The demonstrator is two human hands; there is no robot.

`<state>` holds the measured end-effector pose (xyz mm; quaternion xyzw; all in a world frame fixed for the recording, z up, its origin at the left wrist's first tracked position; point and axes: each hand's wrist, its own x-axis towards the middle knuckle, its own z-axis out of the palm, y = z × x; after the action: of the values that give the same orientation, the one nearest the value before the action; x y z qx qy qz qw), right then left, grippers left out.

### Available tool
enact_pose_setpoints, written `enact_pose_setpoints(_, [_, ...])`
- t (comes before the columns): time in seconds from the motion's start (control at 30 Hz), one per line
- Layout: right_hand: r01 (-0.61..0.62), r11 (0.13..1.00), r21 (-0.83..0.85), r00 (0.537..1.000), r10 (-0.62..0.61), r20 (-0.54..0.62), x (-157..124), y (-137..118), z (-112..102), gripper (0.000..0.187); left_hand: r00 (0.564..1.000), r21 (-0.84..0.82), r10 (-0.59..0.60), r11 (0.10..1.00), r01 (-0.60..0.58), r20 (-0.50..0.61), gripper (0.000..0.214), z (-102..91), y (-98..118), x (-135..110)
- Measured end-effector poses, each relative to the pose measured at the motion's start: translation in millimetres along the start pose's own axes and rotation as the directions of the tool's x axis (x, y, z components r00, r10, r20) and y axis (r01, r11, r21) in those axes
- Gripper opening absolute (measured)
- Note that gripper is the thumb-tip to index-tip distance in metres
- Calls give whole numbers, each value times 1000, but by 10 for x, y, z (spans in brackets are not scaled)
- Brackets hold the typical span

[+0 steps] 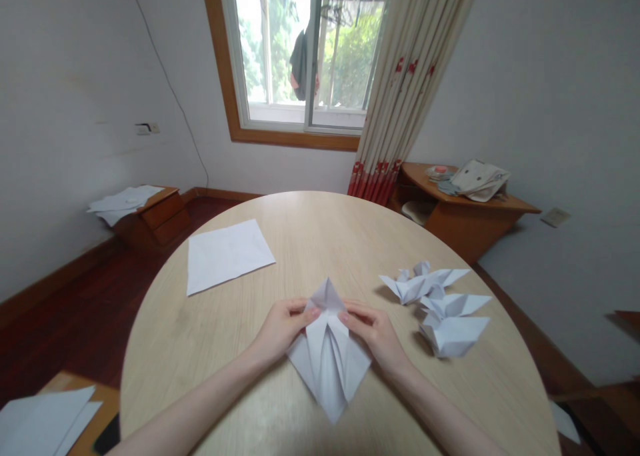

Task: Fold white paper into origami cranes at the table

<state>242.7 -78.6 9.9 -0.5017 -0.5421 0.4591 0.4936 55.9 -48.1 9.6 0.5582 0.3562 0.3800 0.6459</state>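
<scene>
My left hand (283,326) and my right hand (375,333) pinch the two sides of a white origami paper model (327,369), which lies on the round light wood table (170,356). Its pointed tip faces the window, and its long folded flaps run down towards me. A flat sheet of white paper (227,256) lies on the table, left of my hands and farther off. To the right of my right hand rest an origami paper figure (419,284) and, touching or nearly touching it, another folded white figure (450,329).
A sheet pile (43,419) sits on a wooden surface at the lower left. Loose papers (125,201) lie on a low wooden cabinet (163,219). A wooden side table (465,219) holds a cloth bag (480,180). Beyond the table are a dark wooden floor (100,256) and a curtained window (300,56).
</scene>
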Motion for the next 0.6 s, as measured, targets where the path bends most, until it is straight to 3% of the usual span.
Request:
enact_pose_setpoints(0.27, [-64, 998, 5, 998, 64, -2, 20, 67, -6, 35, 992, -155, -103, 984, 92, -69, 49, 32, 25, -10])
enact_pose_setpoints(0.47, [-284, 937, 201, 957, 266, 114, 12, 61, 27, 50, 986, -239, -141, 964, 117, -86, 40, 41, 14, 0])
enact_pose_setpoints(0.6, [-327, 893, 308, 945, 313, 96, 8, 45, 23, 46, 984, -235, -149, 964, 123, -97, 31, 42, 22, -8])
